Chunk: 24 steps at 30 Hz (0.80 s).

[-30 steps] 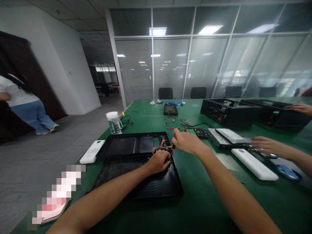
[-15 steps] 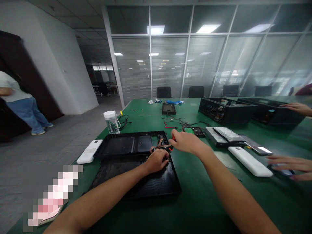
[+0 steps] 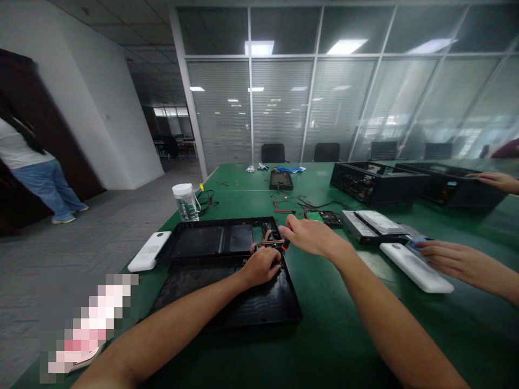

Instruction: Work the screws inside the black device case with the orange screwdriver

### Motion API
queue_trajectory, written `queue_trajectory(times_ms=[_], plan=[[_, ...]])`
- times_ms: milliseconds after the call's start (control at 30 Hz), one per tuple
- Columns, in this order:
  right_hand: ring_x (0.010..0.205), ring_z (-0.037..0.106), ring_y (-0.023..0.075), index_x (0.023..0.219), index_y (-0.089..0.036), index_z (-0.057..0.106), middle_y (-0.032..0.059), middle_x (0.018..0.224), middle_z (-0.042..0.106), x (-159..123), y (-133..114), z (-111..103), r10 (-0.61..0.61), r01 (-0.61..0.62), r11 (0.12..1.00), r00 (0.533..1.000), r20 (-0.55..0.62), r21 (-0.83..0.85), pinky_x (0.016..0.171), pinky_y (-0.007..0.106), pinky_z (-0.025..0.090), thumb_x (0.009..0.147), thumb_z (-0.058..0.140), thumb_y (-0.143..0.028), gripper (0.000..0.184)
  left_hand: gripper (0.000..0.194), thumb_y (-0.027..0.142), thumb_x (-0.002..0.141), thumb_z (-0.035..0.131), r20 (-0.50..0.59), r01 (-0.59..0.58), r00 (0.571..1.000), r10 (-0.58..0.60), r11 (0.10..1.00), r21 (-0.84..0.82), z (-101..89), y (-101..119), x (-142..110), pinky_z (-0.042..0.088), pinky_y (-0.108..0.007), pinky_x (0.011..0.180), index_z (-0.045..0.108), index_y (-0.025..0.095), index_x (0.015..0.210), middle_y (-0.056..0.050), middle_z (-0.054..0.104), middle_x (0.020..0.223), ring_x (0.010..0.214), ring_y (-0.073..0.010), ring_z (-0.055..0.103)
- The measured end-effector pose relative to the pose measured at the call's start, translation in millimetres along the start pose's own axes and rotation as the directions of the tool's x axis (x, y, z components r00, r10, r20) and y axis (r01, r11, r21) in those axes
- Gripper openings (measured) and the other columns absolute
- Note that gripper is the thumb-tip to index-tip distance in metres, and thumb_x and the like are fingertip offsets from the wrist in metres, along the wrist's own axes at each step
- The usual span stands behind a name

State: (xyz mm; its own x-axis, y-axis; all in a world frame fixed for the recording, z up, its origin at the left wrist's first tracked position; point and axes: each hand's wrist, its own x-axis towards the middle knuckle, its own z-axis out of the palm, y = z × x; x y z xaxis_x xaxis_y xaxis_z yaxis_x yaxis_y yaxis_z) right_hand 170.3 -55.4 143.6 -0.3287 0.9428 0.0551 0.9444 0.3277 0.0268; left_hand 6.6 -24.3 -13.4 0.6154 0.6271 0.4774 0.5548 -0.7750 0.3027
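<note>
My right hand (image 3: 310, 233) is closed around a screwdriver (image 3: 286, 245), black and orange, held upright over the right end of an opened black plastic case. My left hand (image 3: 261, 267) lies at the seam between the case's two halves, its fingers curled together; what they grip is hidden. Ribbon-like striped wires (image 3: 267, 240) run in the case just beyond my left fingers. The far half (image 3: 198, 239) of the case lies with its inside up, and the near half (image 3: 267, 302) lies under my left forearm.
White oblong devices (image 3: 413, 267) (image 3: 148, 253) flank the case. A clear bottle (image 3: 185, 204) stands at the left edge. A green circuit board (image 3: 320, 217), a grey drive-like box (image 3: 373, 227) and black computer cases (image 3: 377, 183) are to the right. A co-worker's hand (image 3: 450, 258) reaches in there.
My right hand shifts slightly around the screwdriver, while my left hand stays put. The co-worker's hand at the right has moved left and inward, over the white device.
</note>
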Motion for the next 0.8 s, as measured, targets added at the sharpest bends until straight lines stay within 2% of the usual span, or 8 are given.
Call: queue_trajectory(times_ms=[67,200,300,433,500,600,700,800], plan=[[0.087,0.061,0.027,0.105,-0.015,0.055,0.0156,0.096,0.065,0.1,-1.1,0.1,-0.022,0.022,1.0,1.0,-0.014,-0.002,0.07,0.034,0.041,0.09,0.02,-0.05,0.051,0.011,0.018,0.076,0.056,0.002,-0.007,1.0,0.007,1.0,0.008,-0.5,0.3,0.2,0.039,-0.031,0.078,0.049,0.018,0.085,-0.003,0.056,0.083,0.081,-0.0182,0.052],[0.09,0.061,0.0296,0.096,-0.014,0.059,0.0182,0.096,0.065,1.0,0.5,0.3,0.043,-0.045,0.998,0.998,-0.04,-0.043,0.072,0.036,0.04,0.09,0.017,-0.052,0.057,0.009,0.018,0.077,0.055,0.007,-0.013,1.0,0.013,1.0,0.015,-1.3,1.2,-0.2,0.039,-0.031,0.079,0.049,0.018,0.084,-0.004,0.056,0.084,0.082,-0.0185,0.052],[0.085,0.062,0.0271,0.103,-0.016,0.056,0.0148,0.095,0.066,1.4,3.5,0.5,-0.029,0.029,1.0,0.999,-0.021,-0.012,0.069,0.034,0.041,0.091,0.02,-0.042,0.046,0.013,0.018,0.077,0.055,-0.006,0.011,1.0,-0.011,1.0,0.002,-1.5,2.0,-0.7,0.039,-0.031,0.079,0.049,0.018,0.087,-0.004,0.056,0.085,0.082,-0.0185,0.052],[0.088,0.061,0.0288,0.09,-0.016,0.06,0.0158,0.094,0.066,0.6,4.4,2.3,-0.021,0.019,0.998,0.999,-0.042,-0.062,0.07,0.035,0.04,0.091,0.017,-0.044,0.052,0.016,0.017,0.076,0.056,-0.012,0.018,1.0,-0.018,1.0,-0.014,-1.9,2.3,-0.7,0.04,-0.03,0.077,0.048,0.018,0.089,-0.003,0.056,0.085,0.081,-0.0182,0.052],[0.086,0.061,0.0289,0.094,-0.015,0.059,0.0162,0.094,0.065,0.1,4.0,3.1,0.002,-0.004,0.999,0.999,-0.042,-0.049,0.069,0.035,0.04,0.09,0.018,-0.046,0.051,0.016,0.017,0.075,0.056,-0.011,0.013,1.0,-0.013,1.0,-0.015,-2.1,2.2,-0.6,0.04,-0.03,0.077,0.048,0.018,0.089,-0.003,0.056,0.085,0.081,-0.0182,0.052],[0.084,0.062,0.0261,0.104,-0.016,0.054,0.0139,0.095,0.066,-0.7,3.6,3.0,-0.062,0.062,0.998,0.998,-0.011,0.001,0.068,0.033,0.039,0.09,0.024,-0.045,0.044,0.014,0.018,0.076,0.055,-0.005,0.01,1.0,-0.01,1.0,-0.011,-2.0,2.0,-0.4,0.04,-0.03,0.077,0.048,0.018,0.088,-0.003,0.056,0.085,0.081,-0.018,0.052],[0.089,0.061,0.027,0.097,-0.016,0.056,0.0152,0.096,0.065,-1.7,4.1,2.0,-0.031,0.031,0.999,0.999,-0.023,-0.026,0.071,0.033,0.038,0.09,0.02,-0.047,0.048,0.015,0.017,0.076,0.055,-0.008,0.01,1.0,-0.01,1.0,-0.01,-1.2,1.9,-0.7,0.04,-0.03,0.078,0.048,0.018,0.089,-0.004,0.056,0.085,0.082,-0.0183,0.052],[0.085,0.061,0.0249,0.102,-0.017,0.054,0.0129,0.095,0.065,-2.2,4.8,1.0,-0.048,0.049,0.999,0.999,-0.004,0.016,0.069,0.031,0.037,0.091,0.022,-0.044,0.043,0.016,0.018,0.076,0.054,-0.02,0.004,1.0,-0.004,1.0,-0.009,-0.2,1.4,-1.1,0.04,-0.031,0.077,0.047,0.017,0.09,-0.004,0.056,0.086,0.083,-0.0185,0.052]])
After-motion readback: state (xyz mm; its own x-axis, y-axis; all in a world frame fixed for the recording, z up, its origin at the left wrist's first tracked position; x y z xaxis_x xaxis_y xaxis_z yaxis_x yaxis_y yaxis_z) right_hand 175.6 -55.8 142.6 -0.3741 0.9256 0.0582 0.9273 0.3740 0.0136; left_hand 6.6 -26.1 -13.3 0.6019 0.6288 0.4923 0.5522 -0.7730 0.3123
